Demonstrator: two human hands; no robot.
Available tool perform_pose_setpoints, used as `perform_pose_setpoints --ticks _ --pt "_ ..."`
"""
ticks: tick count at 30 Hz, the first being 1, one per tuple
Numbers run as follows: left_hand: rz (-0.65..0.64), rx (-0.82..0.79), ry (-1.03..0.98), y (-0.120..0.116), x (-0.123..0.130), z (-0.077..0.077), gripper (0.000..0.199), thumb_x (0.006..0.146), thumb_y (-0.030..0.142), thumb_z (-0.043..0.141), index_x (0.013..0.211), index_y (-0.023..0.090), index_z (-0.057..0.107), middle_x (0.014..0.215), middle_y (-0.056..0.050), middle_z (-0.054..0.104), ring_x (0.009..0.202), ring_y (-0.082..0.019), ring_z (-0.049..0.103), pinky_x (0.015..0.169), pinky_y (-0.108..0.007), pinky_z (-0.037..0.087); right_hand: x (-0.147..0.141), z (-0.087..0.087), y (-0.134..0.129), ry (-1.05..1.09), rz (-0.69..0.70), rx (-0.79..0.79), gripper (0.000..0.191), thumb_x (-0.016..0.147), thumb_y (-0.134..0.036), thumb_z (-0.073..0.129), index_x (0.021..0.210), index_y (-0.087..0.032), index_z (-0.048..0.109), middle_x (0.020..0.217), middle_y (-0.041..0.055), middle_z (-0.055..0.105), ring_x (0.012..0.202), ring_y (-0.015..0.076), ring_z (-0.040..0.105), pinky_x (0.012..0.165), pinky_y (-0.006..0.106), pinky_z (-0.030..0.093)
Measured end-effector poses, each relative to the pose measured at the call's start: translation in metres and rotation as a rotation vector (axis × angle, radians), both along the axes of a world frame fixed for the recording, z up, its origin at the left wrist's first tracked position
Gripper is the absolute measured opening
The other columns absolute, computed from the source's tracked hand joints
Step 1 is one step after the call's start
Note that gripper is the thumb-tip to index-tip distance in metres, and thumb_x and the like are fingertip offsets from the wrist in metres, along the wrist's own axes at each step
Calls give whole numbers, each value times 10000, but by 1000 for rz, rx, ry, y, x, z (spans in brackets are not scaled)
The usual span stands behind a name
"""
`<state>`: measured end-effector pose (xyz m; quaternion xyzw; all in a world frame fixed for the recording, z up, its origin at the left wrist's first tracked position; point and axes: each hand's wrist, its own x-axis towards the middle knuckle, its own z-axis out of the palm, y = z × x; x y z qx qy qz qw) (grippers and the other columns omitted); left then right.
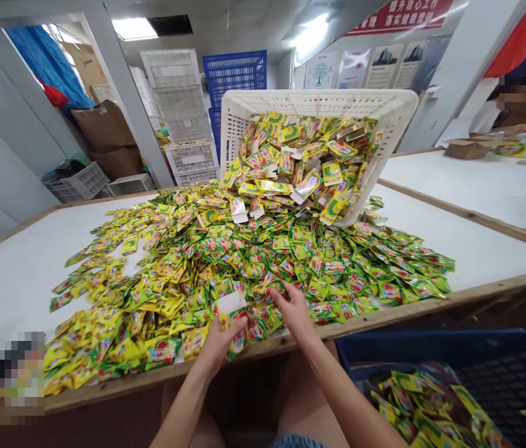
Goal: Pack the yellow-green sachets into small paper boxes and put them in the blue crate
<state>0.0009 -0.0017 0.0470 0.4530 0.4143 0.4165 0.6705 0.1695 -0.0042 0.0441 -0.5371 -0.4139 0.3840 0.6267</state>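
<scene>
My left hand (pixel 222 341) is closed around a small yellow-and-green box (pixel 231 311) near the table's front edge. The box stands tilted, its white end flap raised. Just to the right, my right hand (pixel 292 308) pinches a small green-and-red packet (pixel 274 291) between thumb and fingers, low over the pile. A broad heap of green packets (pixel 286 249) spreads in front of both hands. Yellow packets (pixel 151 286) cover the left side of the heap. Behind it, a white plastic crate (pixel 384 149) lies tipped toward me, full of similar small boxes (pixel 309 149), several with flaps open.
A blue crate (pixel 491 339) holding filled boxes sits below the table edge at right. Wooden strips (pixel 477 218) border the white table. Stacked white crates (pixel 176 99) and blue crates (pixel 235 68) stand behind. Another person (pixel 524 99) is at the far right, near an open carton (pixel 468 148).
</scene>
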Motion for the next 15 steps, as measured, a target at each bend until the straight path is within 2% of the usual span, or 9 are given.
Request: perform_pose_setpoints --ticks 3,6,8,11,15 --pt "21 47 72 9 10 -9 395 569 322 772 883 130 629 746 -65 700 711 -216 647 734 -322 487 10 21 5 -91 132 83 256 752 -357 562 903 -155 603 746 22 619 689 172 558 623 266 441" --pt "-108 106 33 15 20 -14 351 595 287 758 881 145 611 729 -28 668 636 -168 606 638 -280 483 10 40 10 -394 259 175 119 760 -199 537 850 -171 609 749 9 589 716 160 538 664 259 418" --pt "-169 153 21 18 23 -16 282 627 290 735 826 138 605 672 -13 639 591 -145 576 600 -259 465 7 48 14 -624 304 251 141 756 -94 510 823 -179 600 766 12 567 758 157 523 704 257 401" --pt "-180 185 22 22 25 -20 262 633 297 728 785 130 594 637 -10 618 575 -137 560 593 -256 453 2 52 21 -828 363 349 211 753 -5 476 818 -175 581 801 27 538 802 158 502 721 253 393" --pt "-225 187 -16 26 23 -29 234 650 316 708 733 123 604 619 -20 614 568 -146 561 601 -276 460 -7 46 26 -932 406 427 281 736 60 440 833 -167 575 857 45 517 819 157 477 709 245 397"
